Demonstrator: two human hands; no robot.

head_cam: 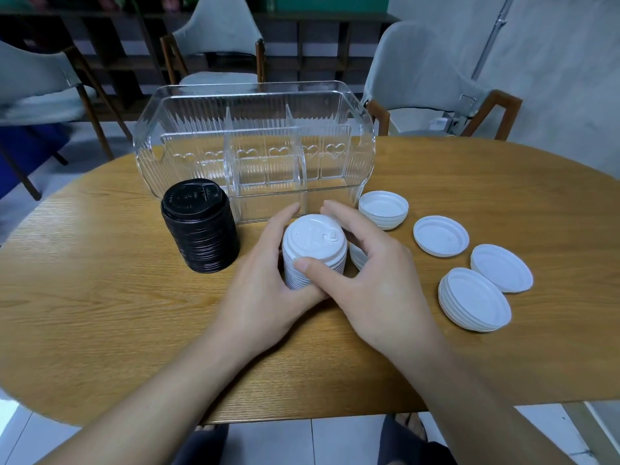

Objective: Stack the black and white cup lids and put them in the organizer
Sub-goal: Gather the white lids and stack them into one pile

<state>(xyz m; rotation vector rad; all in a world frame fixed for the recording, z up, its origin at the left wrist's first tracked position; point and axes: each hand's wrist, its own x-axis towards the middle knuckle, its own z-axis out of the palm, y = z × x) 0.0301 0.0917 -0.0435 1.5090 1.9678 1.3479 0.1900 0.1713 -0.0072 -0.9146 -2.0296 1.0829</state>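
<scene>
A tall stack of white lids (313,250) stands upright in the middle of the table. My left hand (265,290) wraps its left side and my right hand (372,280) wraps its right side, thumb across the front. A tall stack of black lids (199,226) stands to the left, free of both hands. Behind them sits the clear ribbed organizer (255,142) with dividers, holding nothing. Upside-down white lids lie to the right: a small pile (383,209), a single lid (440,235), another lid (501,268) and a thicker pile (474,299). A few more white lids (358,256) peek from behind my right hand.
The round wooden table (100,297) carries everything. Grey chairs with wooden frames stand behind it at the left (37,82), centre (221,38) and right (422,78). A dark shelf unit lines the back wall.
</scene>
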